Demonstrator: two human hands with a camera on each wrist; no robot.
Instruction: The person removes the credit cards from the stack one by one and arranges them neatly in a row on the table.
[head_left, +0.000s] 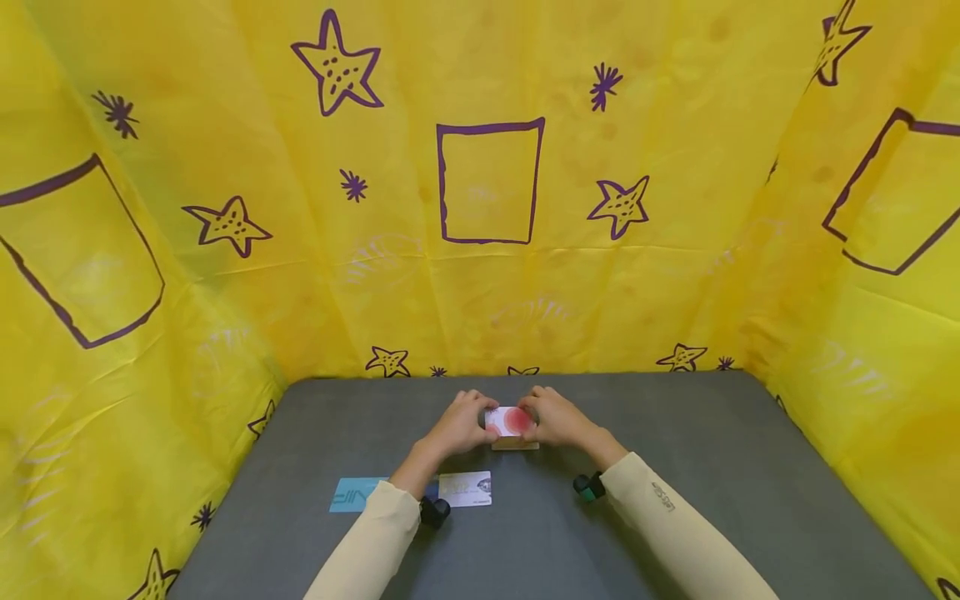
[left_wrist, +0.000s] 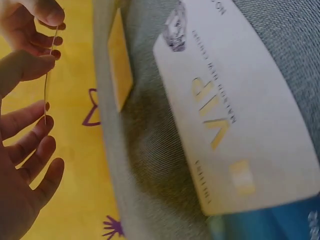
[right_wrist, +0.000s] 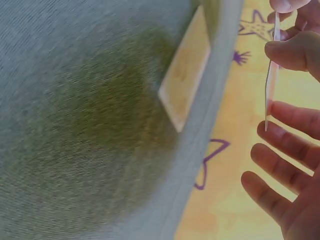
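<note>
A white card with red circles (head_left: 511,422) is held up between both hands, seen nearly edge-on in the left and right wrist views. My left hand (head_left: 460,422) pinches its left end between thumb and fingers. The right hand (head_left: 557,417) pinches the opposite end the same way. Just below and behind the card, a small flat wooden piece (head_left: 514,444) lies on the grey table; in the right wrist view this wooden piece (right_wrist: 185,72) shows whole, apart from the card.
Left of the middle, a white VIP card (head_left: 465,489) overlaps a blue card, and a light-blue card (head_left: 357,493) lies farther left, partly behind the left forearm. The grey table (head_left: 675,467) meets yellow patterned cloth (head_left: 487,317) at its back and sides.
</note>
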